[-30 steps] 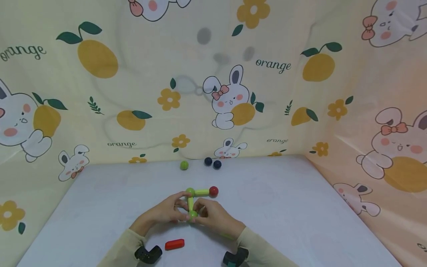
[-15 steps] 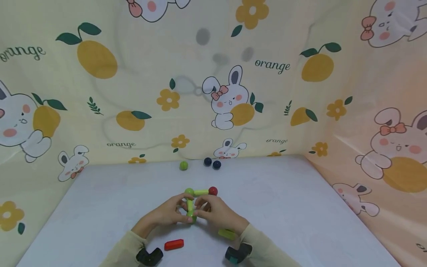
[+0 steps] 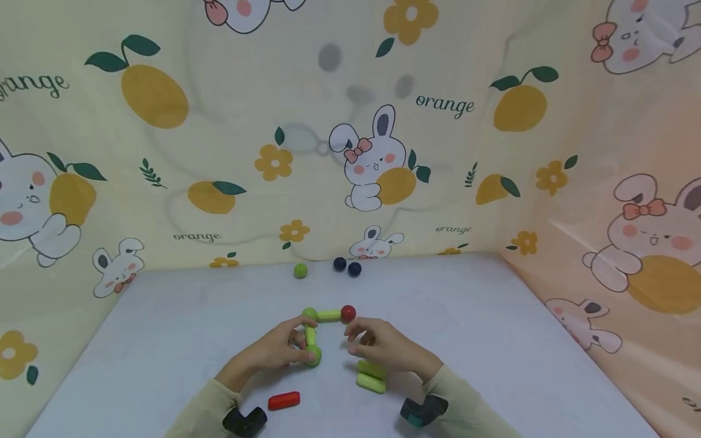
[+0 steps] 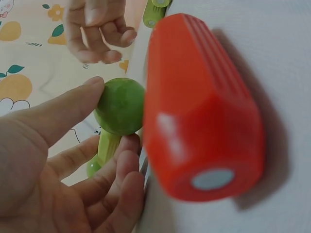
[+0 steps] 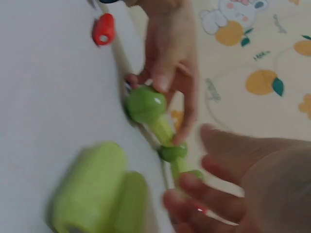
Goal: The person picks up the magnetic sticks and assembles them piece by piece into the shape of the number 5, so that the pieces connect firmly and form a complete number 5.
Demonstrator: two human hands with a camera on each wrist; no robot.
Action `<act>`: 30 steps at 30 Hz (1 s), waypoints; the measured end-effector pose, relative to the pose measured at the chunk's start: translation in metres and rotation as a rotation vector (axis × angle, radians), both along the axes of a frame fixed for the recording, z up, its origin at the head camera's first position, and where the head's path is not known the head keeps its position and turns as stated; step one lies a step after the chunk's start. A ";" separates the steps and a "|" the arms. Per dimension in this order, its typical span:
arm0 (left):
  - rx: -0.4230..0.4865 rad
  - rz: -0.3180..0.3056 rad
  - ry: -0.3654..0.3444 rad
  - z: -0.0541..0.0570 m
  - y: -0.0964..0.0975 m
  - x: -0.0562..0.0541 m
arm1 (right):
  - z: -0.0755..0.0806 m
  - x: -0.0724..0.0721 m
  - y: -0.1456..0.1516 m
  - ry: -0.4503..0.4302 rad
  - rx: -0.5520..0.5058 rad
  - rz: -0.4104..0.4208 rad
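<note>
A flat frame of magnetic pieces lies on the white table [image 3: 493, 340]: a green ball [image 3: 309, 314], a green stick [image 3: 328, 315] and a red ball [image 3: 347, 313] in a row, with a second green stick [image 3: 310, 336] running down to a near green ball [image 3: 314, 356]. My left hand [image 3: 302, 350] pinches that near green ball [image 4: 120, 106] between thumb and fingers. My right hand [image 3: 355, 340] hovers just right of the frame with relaxed fingers and holds nothing. Two loose green sticks [image 3: 371, 376] lie under its palm, blurred in the right wrist view [image 5: 97, 194].
A red stick [image 3: 283, 400] lies by my left wrist and fills the left wrist view [image 4: 204, 131]. At the back wall sit a loose green ball [image 3: 300, 271] and two dark blue balls [image 3: 347, 266]. Patterned cloth walls enclose the table at the back and on both sides.
My right hand has let go of the near green ball and drawn away to the right, uncovering the two loose green sticks. My left hand keeps its hold on the ball.
</note>
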State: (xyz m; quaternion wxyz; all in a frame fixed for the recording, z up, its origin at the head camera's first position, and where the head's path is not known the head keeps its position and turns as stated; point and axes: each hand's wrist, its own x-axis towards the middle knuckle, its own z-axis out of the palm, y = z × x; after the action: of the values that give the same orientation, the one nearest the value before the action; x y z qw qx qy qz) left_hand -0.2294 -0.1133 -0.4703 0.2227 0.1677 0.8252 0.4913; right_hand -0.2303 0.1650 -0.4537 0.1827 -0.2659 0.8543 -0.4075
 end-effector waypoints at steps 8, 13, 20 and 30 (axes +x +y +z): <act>0.005 -0.011 0.005 0.000 -0.003 0.000 | 0.007 -0.007 0.018 -0.069 0.109 0.079; 0.015 -0.010 -0.008 0.000 -0.003 0.000 | 0.005 -0.009 0.022 -0.109 0.121 0.107; 0.019 -0.019 -0.005 0.000 -0.004 -0.001 | 0.002 -0.012 0.022 -0.123 0.145 0.123; 0.019 -0.016 -0.016 0.001 -0.004 0.000 | 0.001 -0.011 0.022 -0.124 0.147 0.135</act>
State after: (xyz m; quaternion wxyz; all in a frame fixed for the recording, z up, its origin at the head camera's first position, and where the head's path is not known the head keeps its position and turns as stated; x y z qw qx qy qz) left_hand -0.2298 -0.1171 -0.4689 0.2318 0.1723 0.8172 0.4988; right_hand -0.2408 0.1866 -0.4527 0.2813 -0.2830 0.8491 -0.3462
